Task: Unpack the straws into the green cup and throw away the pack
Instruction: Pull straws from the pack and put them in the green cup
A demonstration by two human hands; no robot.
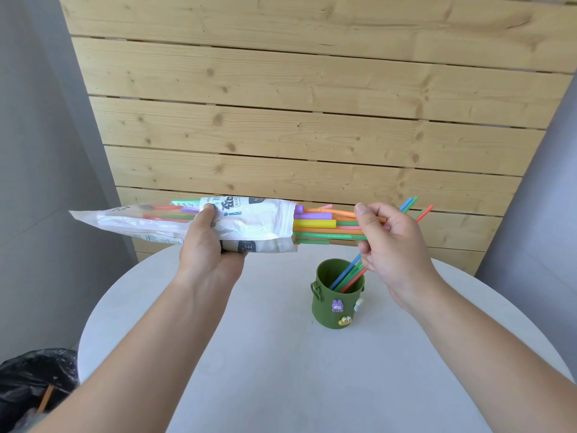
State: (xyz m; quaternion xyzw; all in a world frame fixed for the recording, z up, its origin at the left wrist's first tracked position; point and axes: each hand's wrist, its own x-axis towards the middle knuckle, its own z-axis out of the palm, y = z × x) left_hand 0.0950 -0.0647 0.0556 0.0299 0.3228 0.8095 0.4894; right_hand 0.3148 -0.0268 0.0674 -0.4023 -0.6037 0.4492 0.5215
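A left hand (212, 245) at centre left of the frame holds the pack (249, 223) level above the far edge of the worktop (281, 370). The thumb lies on top of the pack and the other fingers curl underneath, so the grip goes round its middle. The pack is a white printed plastic bag. Its flat closed end points to the left of the frame and its open mouth faces right.

A bundle of straws (315, 224) in purple, yellow, orange, green and pink sticks out of that mouth. More of them show through the clear part of the pack at its left end. At centre right, the right hand (393, 242) has its fingers (382, 228) curled and its thumb on top, pinching the free ends of several straws from the bundle. How many it holds cannot be told.

The green cup (331, 307) stands upright on the worktop just below the right hand, right of the frame's centre. It has a small loop handle on its left side and three small charms (337, 305) stuck on its front: purple, yellow, and white with blue. A few thin straws (345, 273) in blue, green and red lean in the cup towards the upper right. Their middles pass behind the right hand and their tips come out above it.

The worktop is round and pale grey. A black bin bag (34, 379) sits in the lower left corner, below the worktop's edge. A wall of pale wooden planks (312, 104) fills the upper frame, with grey walls on either side.
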